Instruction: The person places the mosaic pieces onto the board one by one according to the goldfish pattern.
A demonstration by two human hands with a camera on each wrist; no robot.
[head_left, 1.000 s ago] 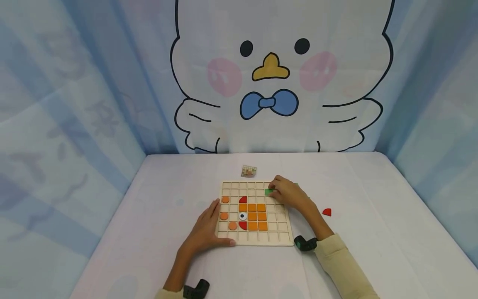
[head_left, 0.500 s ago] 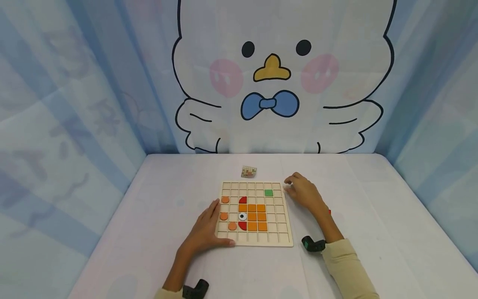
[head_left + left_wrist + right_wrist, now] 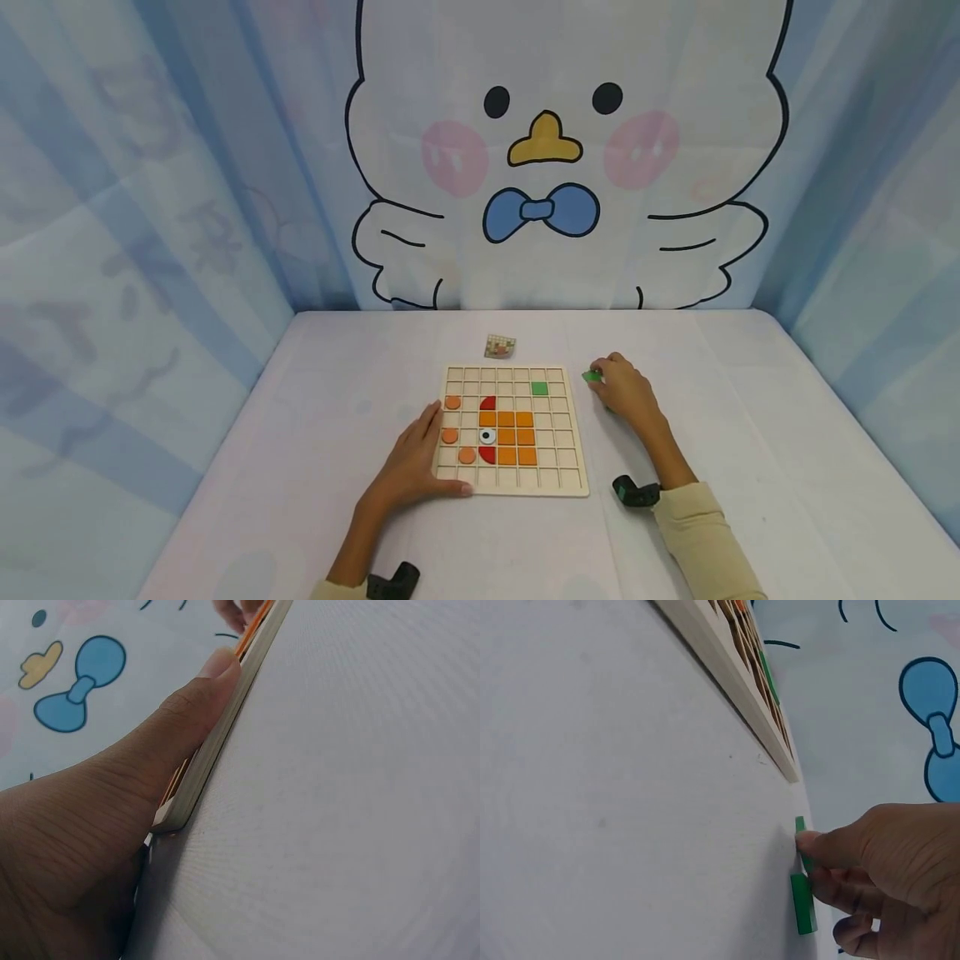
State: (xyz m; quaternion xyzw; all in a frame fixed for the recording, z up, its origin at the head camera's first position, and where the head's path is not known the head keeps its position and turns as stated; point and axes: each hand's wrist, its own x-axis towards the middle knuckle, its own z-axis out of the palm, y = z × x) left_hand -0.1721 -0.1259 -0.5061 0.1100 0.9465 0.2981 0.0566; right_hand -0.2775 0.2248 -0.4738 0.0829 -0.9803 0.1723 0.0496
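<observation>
A square wooden grid board (image 3: 562, 479) lies on the table, holding orange square tiles (image 3: 507, 435), orange discs (image 3: 452, 402), red quarter-round pieces (image 3: 487, 456), a white eye disc (image 3: 487, 436) and one green square tile (image 3: 539, 388). My left hand (image 3: 408, 454) rests at the board's near left corner, fingers straight along the left side and thumb (image 3: 217, 671) against the front edge. Right of the board's far corner, my right hand (image 3: 626, 387) pinches a green tile (image 3: 801, 825) between thumb and fingers. A second green tile (image 3: 803, 904) sits right beside it on the table.
A small patterned card (image 3: 500, 347) lies behind the board. A white cloth covers the table (image 3: 315, 400), with a printed curtain (image 3: 697, 108) rising at its back. Each wrist wears a dark camera mount (image 3: 636, 492).
My right hand has left the green tile in the board's upper right and moved right to pinch another green tile on the table. The left hand stays in place.
</observation>
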